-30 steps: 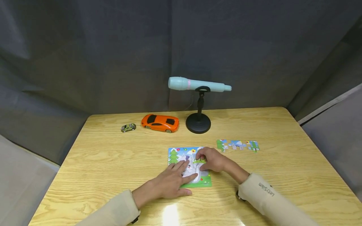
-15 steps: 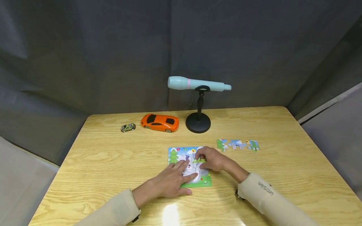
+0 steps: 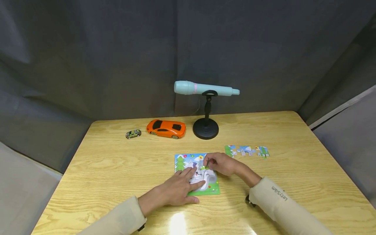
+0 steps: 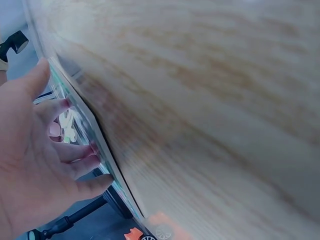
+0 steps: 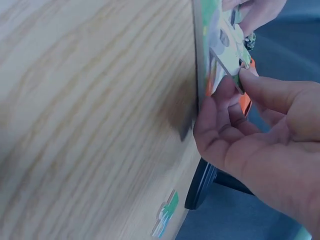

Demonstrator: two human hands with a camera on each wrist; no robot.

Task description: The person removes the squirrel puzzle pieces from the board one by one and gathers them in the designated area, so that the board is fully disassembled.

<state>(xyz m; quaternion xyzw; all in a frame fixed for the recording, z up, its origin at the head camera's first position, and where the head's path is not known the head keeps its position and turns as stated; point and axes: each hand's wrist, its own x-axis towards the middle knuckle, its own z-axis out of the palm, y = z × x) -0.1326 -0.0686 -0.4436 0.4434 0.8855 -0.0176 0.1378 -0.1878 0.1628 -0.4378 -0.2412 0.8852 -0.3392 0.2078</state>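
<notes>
- The colourful square picture puzzle [image 3: 196,174] lies flat on the pale wooden table [image 3: 117,163], near the front middle.
- The left hand [image 3: 176,190] rests on the puzzle's left part with straight fingers, pressing it down. It grips nothing.
- The right hand [image 3: 221,164] pinches a small flat green-and-white puzzle piece [image 3: 205,167] between thumb and fingertips, tilted up off the puzzle.
- The piece looks thin, light and stiff like card. It could bend or slip, so its edges seem the best place to hold it.
- A row of joined loose puzzle pieces [image 3: 247,150] lies to the right, apart from the puzzle.
- An orange toy car [image 3: 166,128] sits at the back.
</notes>
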